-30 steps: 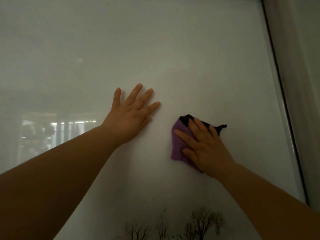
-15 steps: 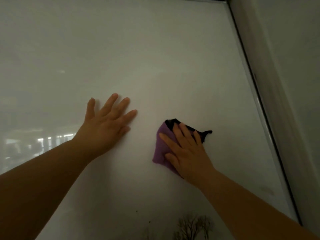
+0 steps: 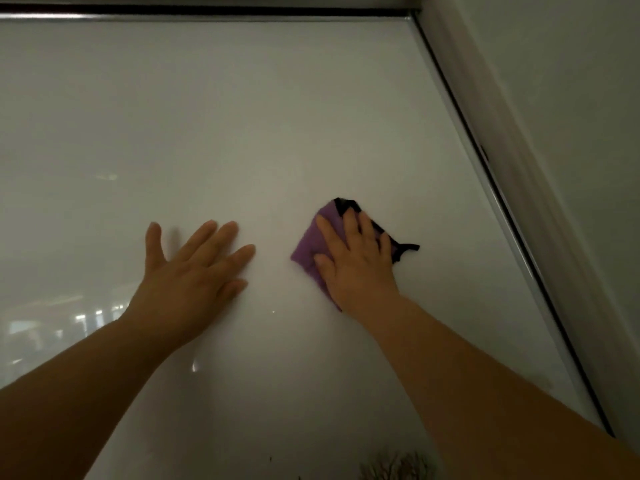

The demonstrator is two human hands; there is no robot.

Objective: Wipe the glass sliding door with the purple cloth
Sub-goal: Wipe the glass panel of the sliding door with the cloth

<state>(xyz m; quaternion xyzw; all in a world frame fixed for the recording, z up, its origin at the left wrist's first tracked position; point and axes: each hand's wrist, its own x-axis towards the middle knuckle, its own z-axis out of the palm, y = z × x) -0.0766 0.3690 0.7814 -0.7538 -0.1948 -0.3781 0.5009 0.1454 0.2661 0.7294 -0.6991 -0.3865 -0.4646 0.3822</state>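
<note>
The frosted glass sliding door fills most of the view. My right hand lies flat on the purple cloth and presses it against the glass right of centre. The cloth has a black edge that sticks out past my fingers on the right. My left hand rests flat on the bare glass to the left of the cloth, fingers spread, holding nothing. A gap of glass separates the two hands.
The door's metal frame runs along the top and slants down the right side. A pale wall lies beyond the frame on the right. Dark tree-shaped decals sit at the bottom of the glass.
Both hands and the cloth have moved up the glass. The view has tilted upward, so the top frame now shows and the tree decals have slid almost out of view.
</note>
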